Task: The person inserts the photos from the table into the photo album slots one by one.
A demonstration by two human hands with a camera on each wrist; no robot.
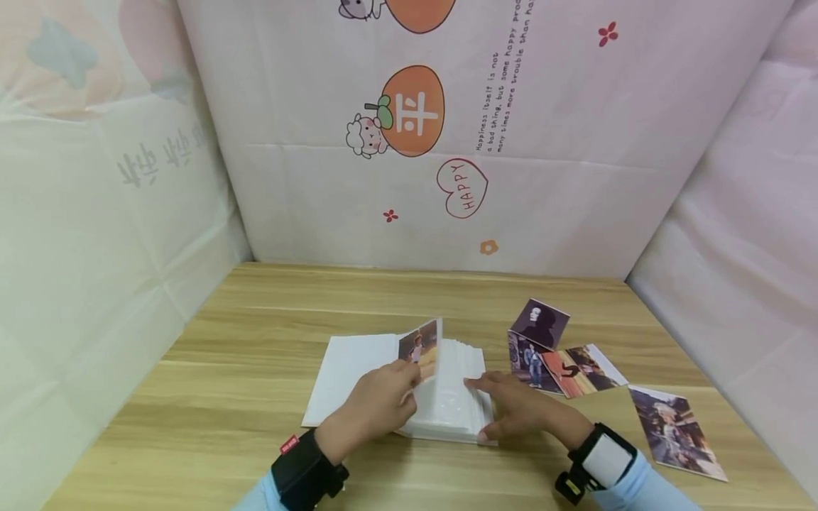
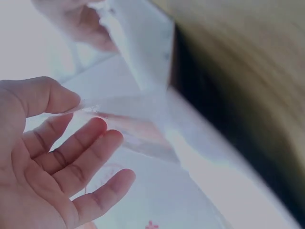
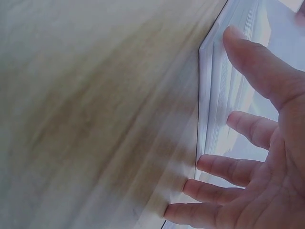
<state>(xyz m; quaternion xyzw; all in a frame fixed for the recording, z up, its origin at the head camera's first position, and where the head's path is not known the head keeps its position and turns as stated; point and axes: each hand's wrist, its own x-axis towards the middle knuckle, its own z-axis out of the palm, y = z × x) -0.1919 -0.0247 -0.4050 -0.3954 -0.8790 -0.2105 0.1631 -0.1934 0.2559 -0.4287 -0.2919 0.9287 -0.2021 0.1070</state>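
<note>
An album with clear sleeve pages lies spread on the table, its white cover to the left. One raised sleeve holds a photo. The left hand pinches that sleeve's edge between thumb and index finger; in the left wrist view the hand has its other fingers spread below the clear film. At the album's right edge rests the right hand. In the right wrist view this hand has its fingers extended, thumb and fingertips along the stacked page edges.
Right of the album, several loose photos lie on the wooden table: a dark one, one partly beneath others, an orange-toned one and a separate one nearer the right edge. White printed cloth stands behind and at both sides.
</note>
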